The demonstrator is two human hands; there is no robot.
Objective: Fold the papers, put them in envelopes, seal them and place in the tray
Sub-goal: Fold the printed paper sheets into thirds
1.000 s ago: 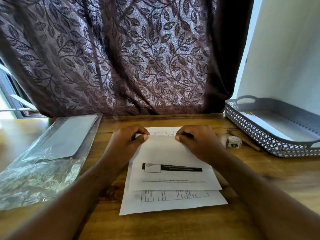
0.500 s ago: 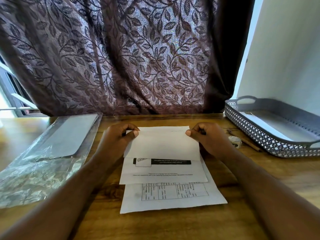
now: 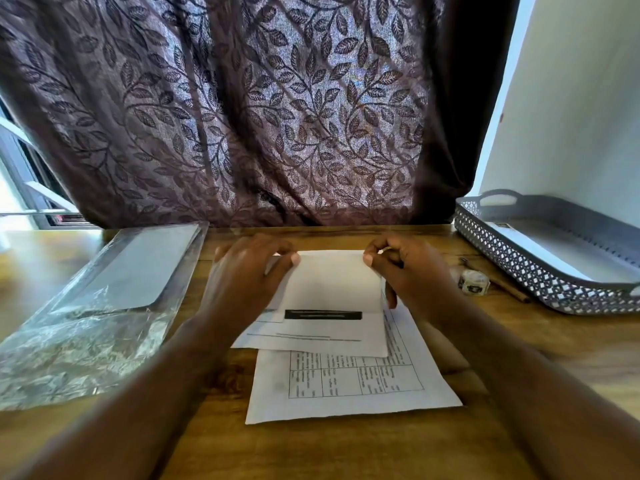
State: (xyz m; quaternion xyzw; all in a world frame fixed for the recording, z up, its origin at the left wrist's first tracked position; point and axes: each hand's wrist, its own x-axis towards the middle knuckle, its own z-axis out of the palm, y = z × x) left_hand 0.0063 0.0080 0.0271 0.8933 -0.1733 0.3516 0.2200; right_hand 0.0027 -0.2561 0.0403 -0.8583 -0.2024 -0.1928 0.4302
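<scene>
Nearest, a printed sheet [image 3: 346, 386] is seen flat on the wooden table [image 3: 311, 452], and over its far part the top paper [image 3: 332, 289] is being folded, its turned-over edge pinched at one corner by the left hand [image 3: 242, 275] and at the other by the right hand [image 3: 412, 275]. The folding step is judged to be in hand; next the edges must be squared and the crease pressed flat, before an envelope [image 3: 138, 268] is drawn from the plastic pack [image 3: 86, 348], far left, for the tray [image 3: 512, 261], far right.
</scene>
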